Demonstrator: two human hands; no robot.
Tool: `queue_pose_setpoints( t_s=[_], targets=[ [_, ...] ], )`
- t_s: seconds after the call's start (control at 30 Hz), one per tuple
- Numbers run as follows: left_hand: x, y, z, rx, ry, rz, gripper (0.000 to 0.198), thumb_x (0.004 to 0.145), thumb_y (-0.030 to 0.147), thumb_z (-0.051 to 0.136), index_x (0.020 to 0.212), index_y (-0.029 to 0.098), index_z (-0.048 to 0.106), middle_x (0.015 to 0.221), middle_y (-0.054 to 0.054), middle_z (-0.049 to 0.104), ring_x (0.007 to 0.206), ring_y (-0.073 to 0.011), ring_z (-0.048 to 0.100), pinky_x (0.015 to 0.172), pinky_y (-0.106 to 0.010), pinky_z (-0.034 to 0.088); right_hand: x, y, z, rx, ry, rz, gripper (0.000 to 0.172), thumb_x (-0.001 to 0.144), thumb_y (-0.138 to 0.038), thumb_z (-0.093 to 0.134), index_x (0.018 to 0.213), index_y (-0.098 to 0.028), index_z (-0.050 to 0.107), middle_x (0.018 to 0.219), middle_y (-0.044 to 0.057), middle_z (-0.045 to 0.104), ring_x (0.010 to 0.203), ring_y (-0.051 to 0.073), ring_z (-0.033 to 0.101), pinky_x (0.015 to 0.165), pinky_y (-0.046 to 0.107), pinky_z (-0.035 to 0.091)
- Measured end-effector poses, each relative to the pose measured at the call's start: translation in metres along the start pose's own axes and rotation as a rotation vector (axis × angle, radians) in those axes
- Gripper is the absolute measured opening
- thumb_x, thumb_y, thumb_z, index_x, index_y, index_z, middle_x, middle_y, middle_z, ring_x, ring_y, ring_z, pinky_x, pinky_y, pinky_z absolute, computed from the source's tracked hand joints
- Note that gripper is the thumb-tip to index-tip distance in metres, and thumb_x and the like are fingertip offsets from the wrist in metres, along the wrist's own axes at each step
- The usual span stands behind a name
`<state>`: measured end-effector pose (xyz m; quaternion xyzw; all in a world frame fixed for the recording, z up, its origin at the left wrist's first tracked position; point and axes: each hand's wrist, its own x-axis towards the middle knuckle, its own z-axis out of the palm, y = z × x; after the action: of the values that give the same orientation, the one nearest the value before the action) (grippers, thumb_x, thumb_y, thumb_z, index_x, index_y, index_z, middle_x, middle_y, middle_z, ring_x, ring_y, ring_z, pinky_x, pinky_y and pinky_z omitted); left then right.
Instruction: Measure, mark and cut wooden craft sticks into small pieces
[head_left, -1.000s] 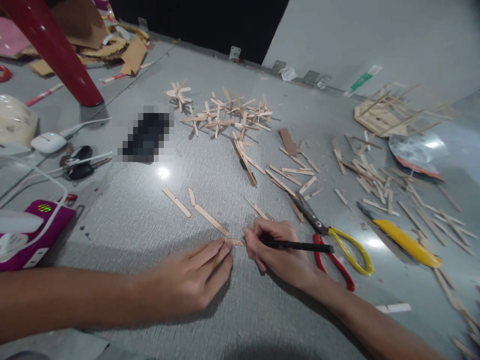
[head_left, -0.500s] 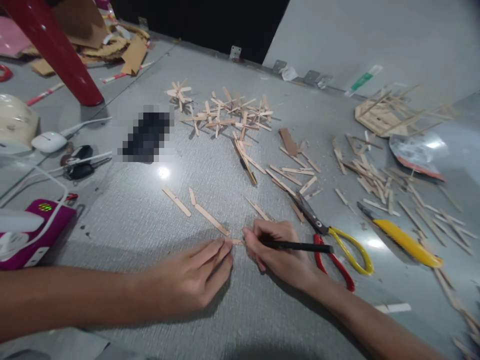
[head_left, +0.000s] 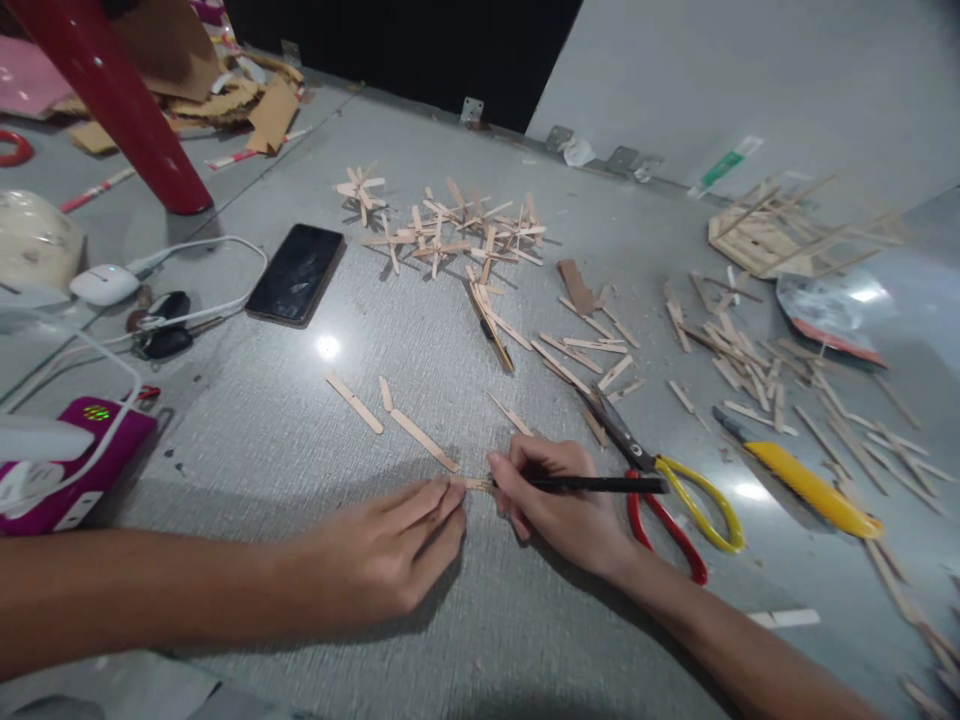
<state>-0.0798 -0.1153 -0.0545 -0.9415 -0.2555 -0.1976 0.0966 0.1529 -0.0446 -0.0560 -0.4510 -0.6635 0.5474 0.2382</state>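
Observation:
My left hand is closed, its fingertips pinching one end of a small wooden stick against the grey table. In my right hand is a black pen, held in a writing grip with its tip at the stick's other end. The tip itself is partly hidden by my fingers. Just beyond my left fingertips lies a notched or broken wooden stick, with another stick to its left. A thin pointed sliver of wood rests beyond my right hand.
Scissors with red and yellow handles lie close by my right wrist. Farther right are a yellow utility knife and scattered sticks. Joined stick pieces stand at the back. A phone and a purple device lie leftward.
Both hands stay nearly in place; the pen has shifted very slightly against the stick. The view has moved a little, and the phone now shows clearly instead of blurred.

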Motion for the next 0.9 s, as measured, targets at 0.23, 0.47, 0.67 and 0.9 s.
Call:
queue_pose_setpoints(
  t_s=[0.23,0.47,0.67,0.9],
  targets=[
    [0.0032,-0.0011,-0.0008,0.017,0.028,-0.008,0.03,0.093,0.005,0.053,0.116,-0.002,0.071,0.117,-0.023,0.077,0.112,-0.0273,0.074,0.108,-0.037,0.056,0.0031,-0.0007,0.0041,-0.001,0.021,0.04,0.047,0.097,-0.046,0.068,0.059,-0.021,0.053,0.046,-0.004,0.054,0.033,0.007,0.047,0.037,0.02,0.033],
    [0.0011,-0.0001,0.0012,-0.007,0.017,0.008,0.033,0.09,0.005,0.056,0.118,-0.006,0.069,0.12,-0.027,0.075,0.113,-0.0296,0.074,0.109,-0.039,0.055,0.0021,-0.0034,0.0055,-0.009,0.025,0.033,0.048,0.095,-0.045,0.069,0.058,-0.022,0.05,0.043,-0.006,0.048,0.032,0.007,0.044,0.036,0.02,0.031],
    [-0.0004,0.0003,0.0018,0.014,0.005,0.01,0.031,0.093,0.006,0.057,0.119,-0.006,0.069,0.121,-0.027,0.074,0.114,-0.0298,0.073,0.11,-0.039,0.055,0.0004,0.0,0.0032,-0.086,0.016,0.019,0.045,0.099,-0.036,0.062,0.059,-0.023,0.045,0.041,-0.007,0.046,0.032,0.007,0.042,0.035,0.02,0.031],
    [0.0025,-0.0007,-0.0007,0.014,0.021,0.003,0.029,0.094,0.007,0.058,0.117,-0.006,0.07,0.118,-0.026,0.076,0.113,-0.0285,0.074,0.109,-0.038,0.055,0.0008,0.0042,0.0018,-0.139,0.012,-0.016,0.043,0.101,-0.031,0.057,0.06,-0.023,0.044,0.043,-0.007,0.047,0.035,0.007,0.046,0.038,0.019,0.035]
  ],
)
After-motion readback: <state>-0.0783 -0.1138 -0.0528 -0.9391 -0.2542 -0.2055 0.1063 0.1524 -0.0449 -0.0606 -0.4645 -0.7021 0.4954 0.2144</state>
